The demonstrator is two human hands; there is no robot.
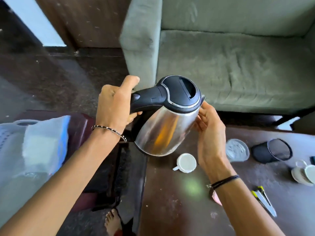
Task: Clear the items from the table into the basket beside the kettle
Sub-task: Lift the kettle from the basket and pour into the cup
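Note:
A steel kettle (163, 130) with a black lid and handle hangs tilted in the air over the left end of the dark table (179, 201). My left hand (114, 106) grips its black handle. My right hand (209, 133) cups the kettle's steel side below the spout, fingers curved against it. On the table lie a white cup (185, 163), a clear glass lid (237, 150), a black mesh holder (272, 150) on its side, a white cup on a saucer (305, 172) and metal tongs (264, 200). A pale blue basket (34, 142) sits at the left, blurred.
A grey-green sofa (230, 65) stands behind the table. A dark maroon seat (80, 126) lies under the basket. A bare foot (112, 222) is on the carpet between the seat and the table's left edge.

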